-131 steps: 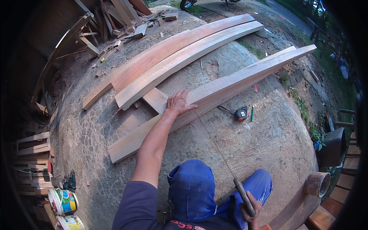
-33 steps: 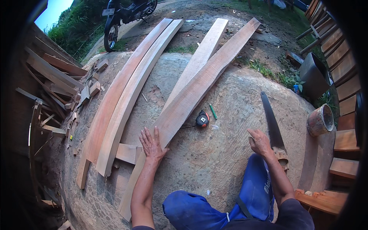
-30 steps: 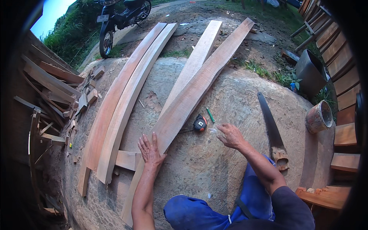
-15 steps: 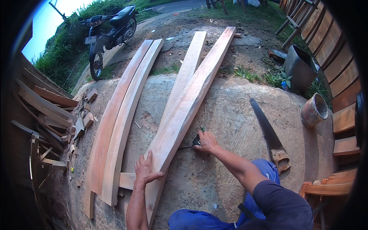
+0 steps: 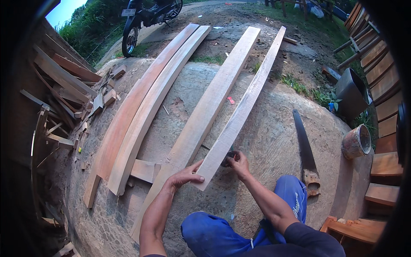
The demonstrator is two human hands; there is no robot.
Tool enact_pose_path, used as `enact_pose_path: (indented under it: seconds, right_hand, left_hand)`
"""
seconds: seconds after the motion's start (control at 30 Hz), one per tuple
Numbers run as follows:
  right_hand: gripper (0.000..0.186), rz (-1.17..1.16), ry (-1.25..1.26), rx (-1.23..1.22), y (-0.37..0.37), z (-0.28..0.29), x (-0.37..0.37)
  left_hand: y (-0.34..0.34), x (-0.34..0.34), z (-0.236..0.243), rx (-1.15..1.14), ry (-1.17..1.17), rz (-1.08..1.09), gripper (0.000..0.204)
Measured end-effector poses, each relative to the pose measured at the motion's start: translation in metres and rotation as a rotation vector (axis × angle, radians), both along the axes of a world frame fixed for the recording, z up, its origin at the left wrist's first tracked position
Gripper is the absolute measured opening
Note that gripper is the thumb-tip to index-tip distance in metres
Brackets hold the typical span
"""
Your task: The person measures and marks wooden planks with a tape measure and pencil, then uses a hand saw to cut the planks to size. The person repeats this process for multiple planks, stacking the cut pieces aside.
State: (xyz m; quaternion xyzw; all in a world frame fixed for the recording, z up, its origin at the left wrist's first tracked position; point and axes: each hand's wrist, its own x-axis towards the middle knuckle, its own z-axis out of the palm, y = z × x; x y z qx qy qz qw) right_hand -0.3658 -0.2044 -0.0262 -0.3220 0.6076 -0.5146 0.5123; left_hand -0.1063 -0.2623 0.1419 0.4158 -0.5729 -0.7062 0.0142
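My left hand (image 5: 187, 174) grips the near end of a long wooden plank (image 5: 244, 111), its thumb along the plank's edge. This plank is tilted up on its narrow side and slants away to the far right. Close to its right side, my right hand (image 5: 238, 164) is closed round a small black tape measure (image 5: 226, 159), partly hidden by the plank and fingers. To the left lies a wide pale board (image 5: 214, 100), flat and apart from the tilted plank. Its near end reaches beneath my left forearm.
Two long boards (image 5: 147, 107) lie side by side at the left, near a short offcut (image 5: 144, 169). A handsaw (image 5: 305, 141) rests at the right, with a bucket (image 5: 356, 142) beyond it. Scrap wood (image 5: 109, 97) is heaped far left. A motorcycle (image 5: 147, 19) stands behind.
The plank that lay across the pale board has been turned onto its edge and shifted right. My left hand has gone from lying on it to gripping its end. The view has shifted.
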Motion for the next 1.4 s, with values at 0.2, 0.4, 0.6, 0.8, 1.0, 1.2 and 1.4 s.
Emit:
enact_pose_path:
  seconds: [0.2,0.4,0.6,0.8,1.0,1.2,1.4]
  right_hand:
    - [0.054,-0.132,0.066,0.058,0.023,0.004,0.035]
    - [0.071,-0.247,0.183,0.035,0.004,-0.010,0.026]
    - [0.056,0.078,-0.097,0.049,-0.016,-0.054,0.034]
    - [0.032,0.319,-0.593,0.163,-0.014,-0.011,0.069]
    - [0.052,0.234,0.113,0.377,0.013,0.018,0.027]
    - [0.075,0.465,0.148,0.377,0.030,0.016,-0.030]
    - [0.064,0.373,-0.452,0.424,0.083,0.044,-0.046]
  left_hand:
    - [-0.022,0.010,0.034,-0.042,-0.028,-0.009,0.124]
    - [-0.009,-0.007,0.053,0.086,0.095,-0.060,0.121]
    - [0.015,-0.033,0.042,0.080,0.146,-0.110,0.127]
    - [-0.036,0.009,0.066,-0.013,-0.068,-0.123,0.125]
    - [-0.022,0.008,0.048,-0.084,-0.028,-0.051,0.125]
    - [0.030,-0.024,-0.004,-0.318,-0.298,-0.139,0.130]
    - [0.019,-0.007,-0.001,-0.581,-0.625,-0.182,0.129]
